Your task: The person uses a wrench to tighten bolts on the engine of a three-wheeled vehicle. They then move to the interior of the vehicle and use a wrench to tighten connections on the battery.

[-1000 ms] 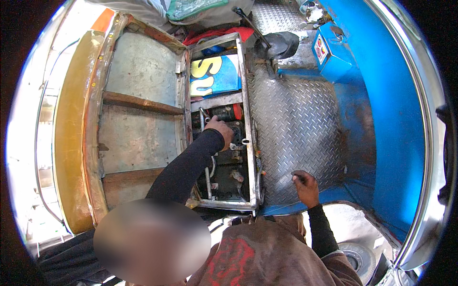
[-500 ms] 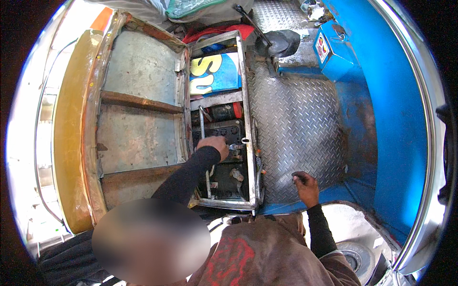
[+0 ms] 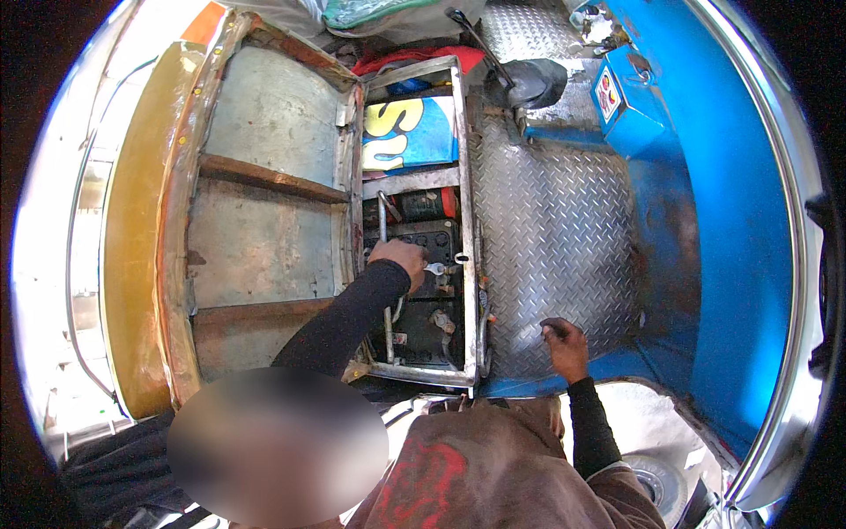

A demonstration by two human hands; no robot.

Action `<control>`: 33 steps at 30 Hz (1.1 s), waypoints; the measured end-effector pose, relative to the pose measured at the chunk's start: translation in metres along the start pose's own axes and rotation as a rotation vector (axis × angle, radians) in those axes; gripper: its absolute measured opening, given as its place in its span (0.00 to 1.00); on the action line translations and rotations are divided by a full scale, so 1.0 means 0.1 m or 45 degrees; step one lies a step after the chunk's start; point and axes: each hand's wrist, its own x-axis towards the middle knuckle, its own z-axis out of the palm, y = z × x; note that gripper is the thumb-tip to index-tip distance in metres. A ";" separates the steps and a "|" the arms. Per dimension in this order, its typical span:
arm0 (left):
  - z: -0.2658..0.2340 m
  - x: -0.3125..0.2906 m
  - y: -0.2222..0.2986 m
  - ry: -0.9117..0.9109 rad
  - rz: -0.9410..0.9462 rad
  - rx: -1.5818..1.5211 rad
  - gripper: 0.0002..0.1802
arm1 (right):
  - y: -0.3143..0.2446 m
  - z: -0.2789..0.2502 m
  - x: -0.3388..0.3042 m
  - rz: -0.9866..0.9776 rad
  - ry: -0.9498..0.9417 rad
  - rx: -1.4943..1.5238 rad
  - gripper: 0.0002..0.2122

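Inside the bare-metal rectangular frame [image 3: 470, 326], the black box-shaped battery with round caps [image 3: 429, 238] sat low, behind a thin pale metal bar [image 3: 383, 216]. The person's left hand [image 3: 401, 258] was over its near part, fingers bent, tips beside the pale metal terminal fitting [image 3: 434, 269]; whether it gripped anything, couldn't tell. The right hand [image 3: 565, 346] was half curled over the silver tread-plate floor [image 3: 555, 238], well apart from the frame; contents of the fingers, if any, couldn't tell.

Handling, judged: battery likely heavy, rigid, smooth-sided, maybe slippery if greasy. Best hold was low on the casing at opposite ends, not on the fitting or caps, which looked the weaker parts. Fitting looked small and stiff; a fingertip pinch suited it.

Edges: frame rails stood close around the casing, bar above it, black-and-red cylinder [image 3: 427, 204] just beyond. Little finger room. Left side backed by the grey panel with brown wooden crosspieces [image 3: 264, 256]. Widest room was rightward, over the tread plate, up to the blue metal wall [image 3: 740, 220].
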 end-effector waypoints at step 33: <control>0.91 0.25 -0.08 -0.210 -0.035 -0.115 0.24 | 0.02 0.01 0.09 0.070 -0.016 0.035 0.12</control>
